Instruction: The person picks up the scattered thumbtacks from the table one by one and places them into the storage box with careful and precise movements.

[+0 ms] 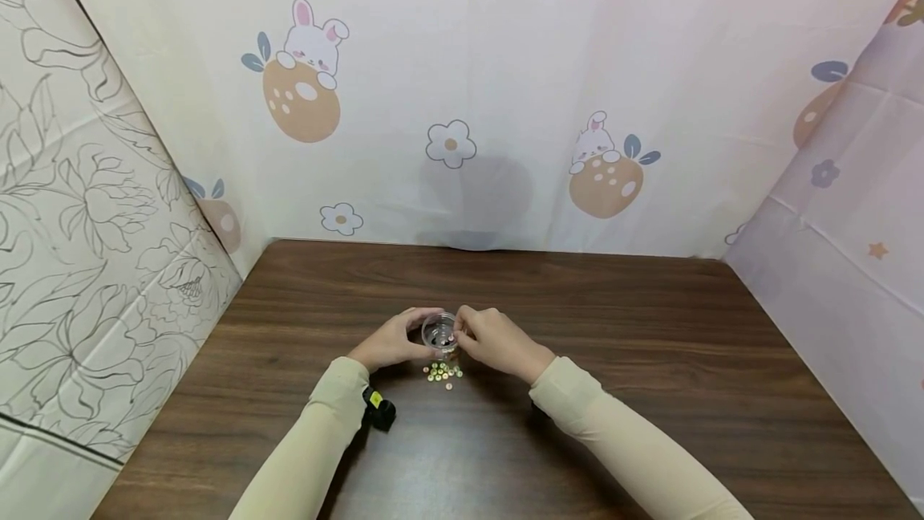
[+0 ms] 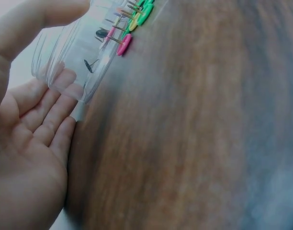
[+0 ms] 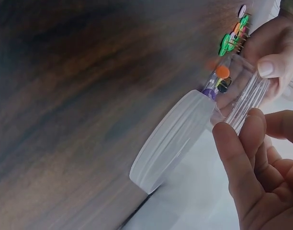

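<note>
In the head view my left hand [image 1: 393, 341] holds a clear plastic jar [image 1: 438, 331] low over the dark wooden table, thumb on the near side and fingers round the far side. Black thumbtacks [image 2: 89, 66] lie inside the jar, and an orange thumbtack [image 3: 223, 72] shows through its wall. My right hand [image 1: 498, 341] is at the jar's mouth with fingers curled and fingertips close together at the rim; I cannot tell whether they pinch a tack. Loose colored thumbtacks [image 1: 442, 373], several of them green, lie on the table just in front of the jar, points up.
A frosted white lid [image 3: 173, 139] lies on the wooden table [image 1: 650, 327] beside the jar, hidden in the head view. Next to my left wrist is a small black device [image 1: 380, 410] with a yellow mark. A printed curtain [image 1: 390, 87] hangs behind the table.
</note>
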Demonstrator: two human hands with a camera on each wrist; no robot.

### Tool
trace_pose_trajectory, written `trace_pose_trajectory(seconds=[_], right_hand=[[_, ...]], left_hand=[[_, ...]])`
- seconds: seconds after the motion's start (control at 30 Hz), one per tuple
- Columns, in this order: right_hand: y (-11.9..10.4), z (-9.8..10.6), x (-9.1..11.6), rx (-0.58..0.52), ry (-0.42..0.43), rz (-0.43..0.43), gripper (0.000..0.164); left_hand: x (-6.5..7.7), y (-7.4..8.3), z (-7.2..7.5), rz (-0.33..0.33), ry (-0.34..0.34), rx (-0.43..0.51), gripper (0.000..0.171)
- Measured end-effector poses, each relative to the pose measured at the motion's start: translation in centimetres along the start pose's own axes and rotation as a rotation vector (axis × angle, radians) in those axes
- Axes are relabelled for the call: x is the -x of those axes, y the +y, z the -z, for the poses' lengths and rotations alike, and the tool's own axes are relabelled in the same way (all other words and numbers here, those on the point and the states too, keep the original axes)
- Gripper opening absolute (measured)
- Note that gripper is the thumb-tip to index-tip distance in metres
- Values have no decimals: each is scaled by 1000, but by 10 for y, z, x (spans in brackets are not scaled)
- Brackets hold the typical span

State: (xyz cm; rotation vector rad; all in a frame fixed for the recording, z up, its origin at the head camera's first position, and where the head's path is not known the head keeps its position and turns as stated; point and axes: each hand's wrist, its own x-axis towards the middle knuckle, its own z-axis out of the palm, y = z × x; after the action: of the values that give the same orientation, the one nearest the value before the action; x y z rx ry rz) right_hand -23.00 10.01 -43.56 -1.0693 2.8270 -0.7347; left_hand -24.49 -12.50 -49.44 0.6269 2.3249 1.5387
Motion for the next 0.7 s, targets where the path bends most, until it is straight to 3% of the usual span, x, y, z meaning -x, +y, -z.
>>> trace_pose_trajectory(seconds=[0.37,0.7], right_hand=[[0,1,-2,22,-8,-2,4],[-1,3,-3,29,-1,0,4]], left_hand=[[-1,3,0,2,-7,-9,74],[13,40,3,-15,-50,21,71]])
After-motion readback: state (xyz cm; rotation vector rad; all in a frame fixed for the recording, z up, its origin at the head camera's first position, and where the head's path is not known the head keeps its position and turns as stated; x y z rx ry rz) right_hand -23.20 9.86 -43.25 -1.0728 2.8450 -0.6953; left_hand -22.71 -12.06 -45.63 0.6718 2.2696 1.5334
